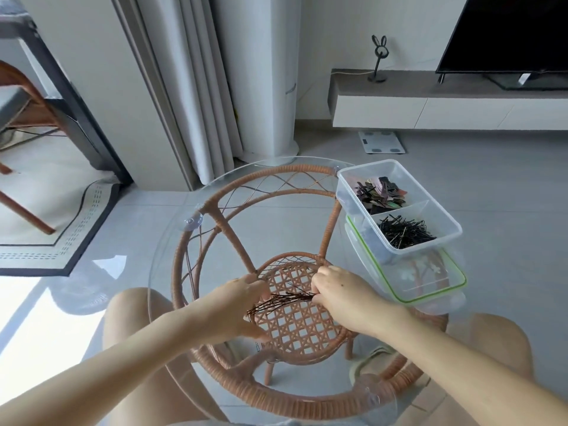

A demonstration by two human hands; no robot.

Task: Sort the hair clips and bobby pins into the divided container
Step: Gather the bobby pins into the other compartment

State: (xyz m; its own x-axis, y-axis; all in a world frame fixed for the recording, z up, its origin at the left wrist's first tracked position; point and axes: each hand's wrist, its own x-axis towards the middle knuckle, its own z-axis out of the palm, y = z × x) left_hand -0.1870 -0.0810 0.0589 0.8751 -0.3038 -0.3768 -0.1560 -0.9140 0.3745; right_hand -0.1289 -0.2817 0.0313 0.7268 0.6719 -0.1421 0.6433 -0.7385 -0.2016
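Observation:
A bundle of dark bobby pins (281,301) lies across the glass tabletop between my hands. My right hand (344,295) pinches the bundle's right end. My left hand (238,305) is cupped around its left end, fingers curled against the pins. At the table's right edge stands a clear divided container (448,224). Its far compartment holds coloured hair clips (379,195); its near compartment holds black bobby pins (404,233).
A clear lid with a green rim (430,292) lies under and in front of the container. The round glass top (172,241) rests on a rattan frame (296,318). My bare knees show below the glass. A TV unit and scale are beyond.

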